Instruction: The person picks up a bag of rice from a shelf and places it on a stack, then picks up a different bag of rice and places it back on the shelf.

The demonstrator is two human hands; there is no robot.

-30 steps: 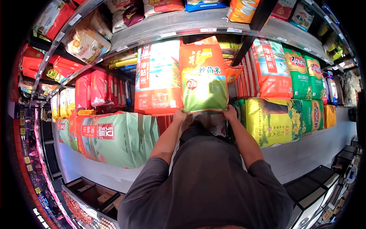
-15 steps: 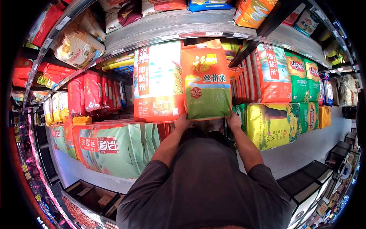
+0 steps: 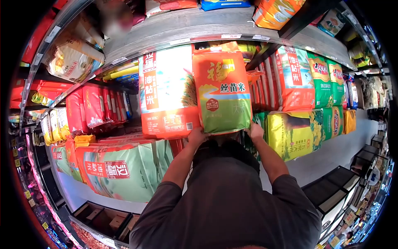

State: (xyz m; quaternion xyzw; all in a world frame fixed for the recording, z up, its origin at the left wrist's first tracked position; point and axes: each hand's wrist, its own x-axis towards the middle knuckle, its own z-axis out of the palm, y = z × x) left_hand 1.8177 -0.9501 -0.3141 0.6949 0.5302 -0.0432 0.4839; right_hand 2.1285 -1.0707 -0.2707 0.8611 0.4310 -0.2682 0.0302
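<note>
An orange-and-green bag of rice (image 3: pixel 223 93) stands upright in front of me, its printed face toward me. At its lower left corner, my left hand (image 3: pixel 197 136) is closed on the bag's edge. My right hand (image 3: pixel 255 131) grips the opposite lower corner; the fingertips of both hands are partly hidden behind or under the bag. Directly left of it, and close against it, is a larger white-and-red rice bag (image 3: pixel 168 95). Another orange bag top shows just behind the held one.
A grey wooden shelf (image 3: pixel 178 27) with a price-label rail runs above the bags. Pale green rice bags (image 3: pixel 139 174) lie at the lower left, a yellow bag (image 3: pixel 290 135) at the right. Upright white-and-red bags (image 3: pixel 294 79) and green bags (image 3: pixel 322 81) stand farther right. A dark post is beside them.
The held rice bag sits slightly lower and nearer to me, with both hands still on its lower corners. The whole view has shifted and turned slightly.
</note>
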